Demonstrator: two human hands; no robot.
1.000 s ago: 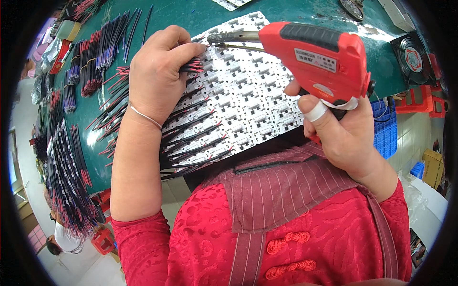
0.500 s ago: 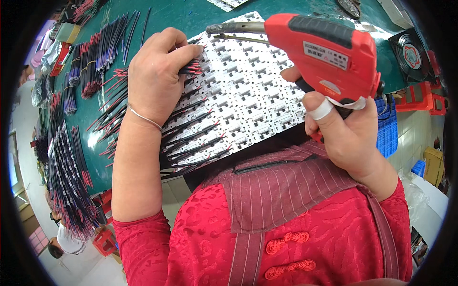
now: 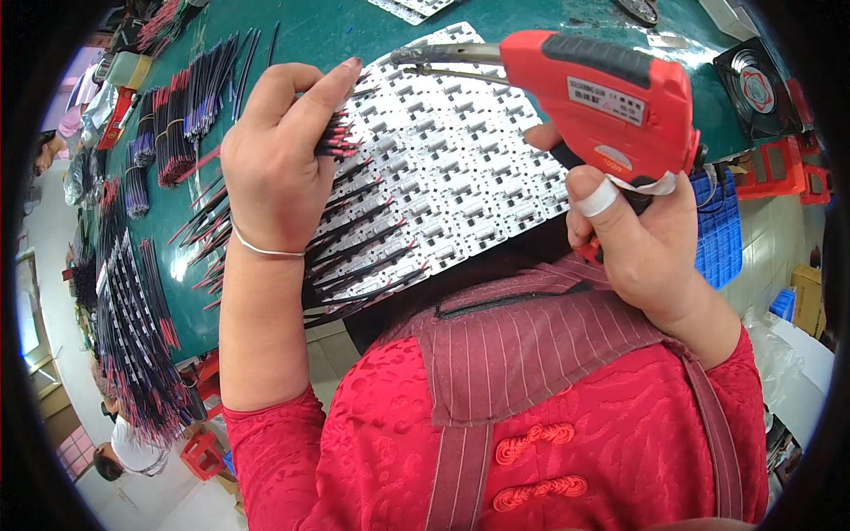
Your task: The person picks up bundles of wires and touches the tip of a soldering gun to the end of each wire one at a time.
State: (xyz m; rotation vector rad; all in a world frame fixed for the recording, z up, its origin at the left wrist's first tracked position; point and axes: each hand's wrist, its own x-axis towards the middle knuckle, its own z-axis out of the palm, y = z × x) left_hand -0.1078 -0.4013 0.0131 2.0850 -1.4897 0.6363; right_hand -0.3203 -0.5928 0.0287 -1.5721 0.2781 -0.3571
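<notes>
A bundle of thin red and black wires (image 3: pixel 337 139) is gripped in my left hand (image 3: pixel 279 159), its thumb and forefinger pinched above the board's left edge. My right hand (image 3: pixel 642 239), white tape round its thumb, is wrapped about the handle of a red soldering gun (image 3: pixel 611 102). The gun's metal tip (image 3: pixel 412 56) points left, over the far part of a white circuit board panel (image 3: pixel 469 168), with a thin tube beneath it. Rows of small components cover the panel. Several wires (image 3: pixel 363 257) lie with their ends on the panel's near left side.
Bundled wires (image 3: pixel 173 133) lie on the green table (image 3: pixel 328 31) at the left, and a large heap of wires (image 3: pixel 137 327) hangs over its left edge. A small black fan (image 3: pixel 751 88) stands at the right by a blue basket (image 3: pixel 719 230). Another panel (image 3: pixel 412 7) lies far back.
My left hand has drawn back a little left from the panel with its wire bundle, thumb and forefinger now raised. The soldering gun has shifted slightly to the right and down.
</notes>
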